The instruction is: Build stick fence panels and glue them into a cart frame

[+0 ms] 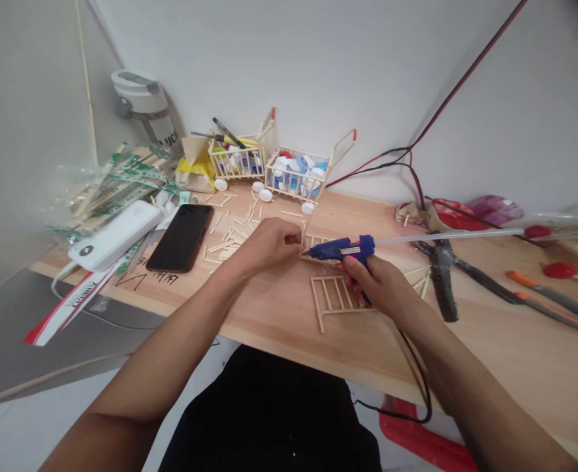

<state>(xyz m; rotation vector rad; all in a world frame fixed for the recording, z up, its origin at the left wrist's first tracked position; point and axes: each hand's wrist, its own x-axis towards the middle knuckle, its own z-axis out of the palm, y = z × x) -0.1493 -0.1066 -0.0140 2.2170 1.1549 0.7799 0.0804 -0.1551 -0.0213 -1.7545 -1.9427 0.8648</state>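
Note:
In my right hand [375,282] is a blue hot glue gun [341,249], its nozzle pointing left and a long pale glue stick [446,236] jutting from its back. My left hand [275,242] is closed, thumb and fingers pinching a thin wooden stick [303,231] close to the nozzle tip. Partly behind the gun lies a small frame of wooden sticks [318,240]. A second ladder-like stick frame [332,294] rests flat below the gun, its right part covered by my right hand.
Short cut sticks [230,242] are scattered left of my left hand. Behind stand two small stick carts [296,180] holding bottle caps. A phone [181,237] and a white power bank [116,236] lie at left. Orange-handled pliers [539,295] are at right, and the gun's black cord [419,367] hangs over the front edge.

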